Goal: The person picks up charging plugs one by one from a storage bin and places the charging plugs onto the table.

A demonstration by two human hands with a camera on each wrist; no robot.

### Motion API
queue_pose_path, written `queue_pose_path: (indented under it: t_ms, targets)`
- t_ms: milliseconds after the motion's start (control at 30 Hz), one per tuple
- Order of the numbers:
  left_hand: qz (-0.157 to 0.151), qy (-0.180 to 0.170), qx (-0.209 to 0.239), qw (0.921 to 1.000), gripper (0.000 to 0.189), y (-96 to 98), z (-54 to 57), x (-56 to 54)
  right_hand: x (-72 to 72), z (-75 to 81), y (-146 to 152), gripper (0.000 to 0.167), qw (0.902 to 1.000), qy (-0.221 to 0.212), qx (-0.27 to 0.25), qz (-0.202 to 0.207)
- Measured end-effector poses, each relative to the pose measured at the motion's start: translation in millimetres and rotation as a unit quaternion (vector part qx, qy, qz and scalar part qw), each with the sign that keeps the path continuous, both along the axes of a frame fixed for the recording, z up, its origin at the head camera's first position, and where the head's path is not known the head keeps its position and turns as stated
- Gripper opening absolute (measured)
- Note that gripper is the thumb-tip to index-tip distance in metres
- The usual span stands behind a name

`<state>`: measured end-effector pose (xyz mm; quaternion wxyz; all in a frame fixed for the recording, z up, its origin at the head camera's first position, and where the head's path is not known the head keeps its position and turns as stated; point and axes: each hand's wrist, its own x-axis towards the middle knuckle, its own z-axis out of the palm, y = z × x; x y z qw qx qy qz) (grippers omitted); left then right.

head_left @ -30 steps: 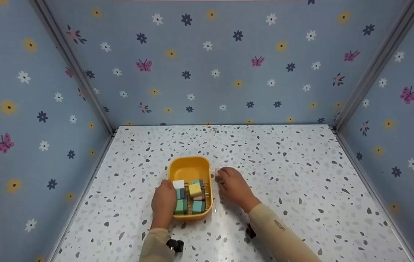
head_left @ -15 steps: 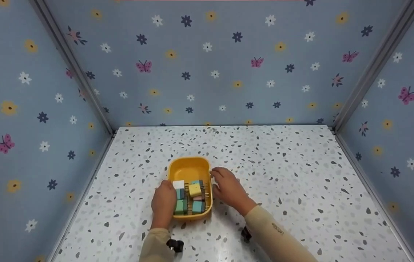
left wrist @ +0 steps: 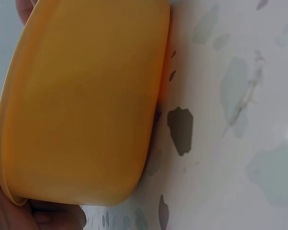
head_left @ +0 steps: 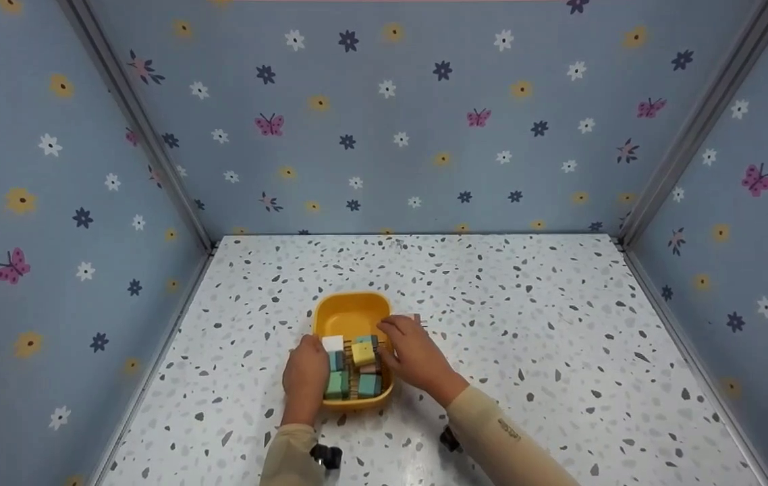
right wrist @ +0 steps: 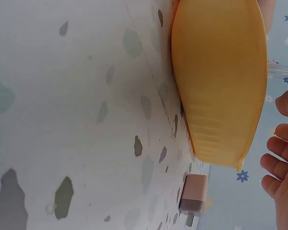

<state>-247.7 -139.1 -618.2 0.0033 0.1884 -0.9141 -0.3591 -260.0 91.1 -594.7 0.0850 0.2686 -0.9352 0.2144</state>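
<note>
My left hand (head_left: 306, 375) grips the left rim of a yellow plastic bin (head_left: 353, 304); in the left wrist view its fingers (left wrist: 57, 218) curl under the rim. Several pastel plug-like blocks with metal prongs lie in the near half of the bin, among them a white block (head_left: 333, 343), a yellow block (head_left: 362, 354) and a green block (head_left: 335, 384). My right hand (head_left: 416, 354) hovers over the right rim, its fingers loosely bent and holding nothing. A pink and mauve plug-like block (right wrist: 194, 191) lies on the table just beyond the bin, partly hidden behind the right hand in the head view.
The speckled white table (head_left: 526, 324) is enclosed by blue walls (head_left: 397, 121) with a flower and butterfly print, at the back and both sides. Metal posts (head_left: 688, 128) stand at the back corners. A small black device (head_left: 326, 456) sits at the left wrist.
The right hand has moved left, from the pink block beside the bin to above the right rim, leaving the block on the table. The left hand and the bin have stayed put.
</note>
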Motion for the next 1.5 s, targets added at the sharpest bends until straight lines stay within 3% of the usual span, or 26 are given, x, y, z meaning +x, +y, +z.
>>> queue_pose_path:
  t_ms: [133,367,633,1133,1500]
  targets:
    - [0.000,-0.002,-0.002,1.0000,0.044,-0.3,0.3,-0.6,1.5,1.2,-3.0,0.045,0.9999,-0.013,0.000,-0.006]
    - [0.000,-0.005,0.004,1.0000,0.046,-1.8,1.8,-2.2,2.8,1.4,-9.5,0.051,0.9995,-0.017,0.014,0.021]
    - [-0.006,0.019,-0.018,0.9996,0.040,0.9,0.2,2.3,4.6,-6.5,-14.4,0.054,0.9991,-0.020,0.018,0.033]
    - [-0.007,-0.011,-0.018,0.9998,0.042,-1.4,0.7,-2.0,8.3,-11.0,-18.4,0.058,0.9980,-0.030,0.041,0.037]
    - [-0.006,0.002,-0.012,0.9999,0.044,0.1,-0.2,-1.2,6.9,-7.0,-19.1,0.059,0.9964,-0.015,0.061,0.057]
